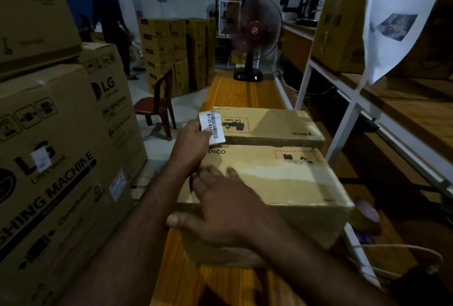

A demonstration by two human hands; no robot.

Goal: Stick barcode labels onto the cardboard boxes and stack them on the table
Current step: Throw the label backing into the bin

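Two brown PICO cardboard boxes sit end to end on a long wooden table [245, 92]. The near box [282, 180] is right in front of me and the far box [269, 124] lies just behind it. My left hand [190, 145] holds a white barcode label [212, 128] up over the gap between the boxes, at their left side. My right hand [220, 207] lies with spread fingers on the near box's left top corner, thumb down over its front edge.
Large LG washing machine cartons [61, 158] are stacked close on my left. A white metal shelf rack [355, 99] with boxes runs along the right. A standing fan [250, 43] is at the table's far end, a red chair [159, 104] beside it, and a person [110, 23] far back.
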